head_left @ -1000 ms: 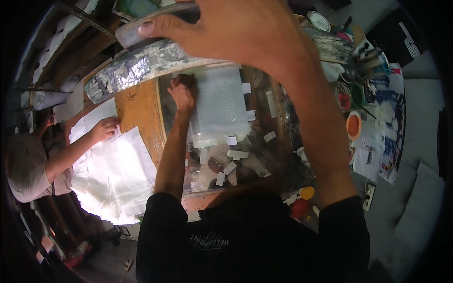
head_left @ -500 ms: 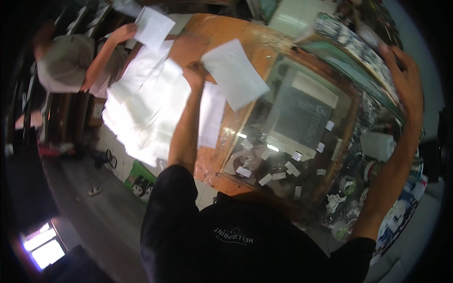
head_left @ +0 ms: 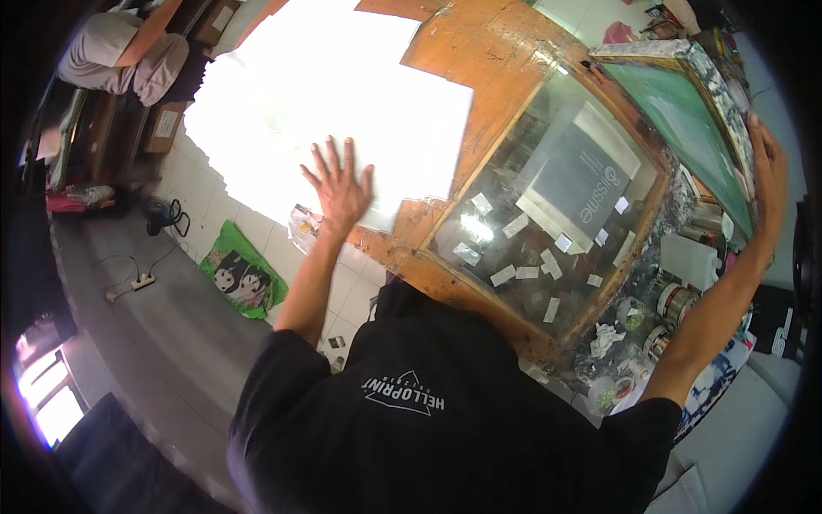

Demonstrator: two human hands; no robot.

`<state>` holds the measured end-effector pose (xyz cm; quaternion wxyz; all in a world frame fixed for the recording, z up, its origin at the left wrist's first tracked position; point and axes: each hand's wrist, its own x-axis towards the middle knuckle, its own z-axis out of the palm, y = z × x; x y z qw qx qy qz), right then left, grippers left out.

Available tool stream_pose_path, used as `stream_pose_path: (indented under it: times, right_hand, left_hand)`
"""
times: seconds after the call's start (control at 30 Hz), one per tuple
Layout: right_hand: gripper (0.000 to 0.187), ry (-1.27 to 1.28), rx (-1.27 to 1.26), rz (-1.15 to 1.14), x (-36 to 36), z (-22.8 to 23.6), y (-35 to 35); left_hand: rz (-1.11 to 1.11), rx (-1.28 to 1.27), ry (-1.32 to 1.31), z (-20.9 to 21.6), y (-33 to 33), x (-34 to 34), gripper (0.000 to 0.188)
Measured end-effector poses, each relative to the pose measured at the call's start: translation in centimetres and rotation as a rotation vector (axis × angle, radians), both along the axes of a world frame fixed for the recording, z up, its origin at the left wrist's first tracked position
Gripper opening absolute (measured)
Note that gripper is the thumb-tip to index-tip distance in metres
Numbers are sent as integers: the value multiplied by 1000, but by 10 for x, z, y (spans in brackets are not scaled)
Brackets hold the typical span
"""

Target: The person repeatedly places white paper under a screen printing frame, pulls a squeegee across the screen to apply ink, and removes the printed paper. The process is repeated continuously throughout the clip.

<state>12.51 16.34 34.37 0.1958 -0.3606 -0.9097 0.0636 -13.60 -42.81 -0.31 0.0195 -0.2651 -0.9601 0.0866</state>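
My left hand (head_left: 344, 193) lies flat with spread fingers on a broad spread of overlapping white sheets (head_left: 428, 137), so bright that no print shows on them. On the right, my right hand (head_left: 768, 163) grips the outer edge of a printing screen (head_left: 719, 86), a stained frame with green mesh. The screen stands tilted up beside a glass panel (head_left: 479, 248) set in the wooden table. Beneath or on the glass lies a dark grey printed rectangle (head_left: 569, 184) with pale borders; several small white paper pieces are scattered around it.
Jars and cans (head_left: 676, 304) and crumpled paper (head_left: 606, 338) crowd the table's right side. Another person (head_left: 103, 51) sits at the far left. A green panda cushion (head_left: 244, 270) and a power strip (head_left: 143, 281) lie at left.
My left hand has let go of a white sheet and now presses flat on the sheets. The other person's hand with a printed sheet has left view. My right hand stays at the screen.
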Motion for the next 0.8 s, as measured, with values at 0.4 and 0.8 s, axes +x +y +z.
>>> stream_pose_path:
  times: [0.4, 0.8]
  right_hand:
    - [62, 25, -1, 97, 3, -1, -40]
    - [63, -117, -146, -56, 7, 26, -64]
  left_hand:
    - [-217, 264, -50, 6, 131, 48, 68]
    - [-843, 519, -398, -27, 357, 257, 60]
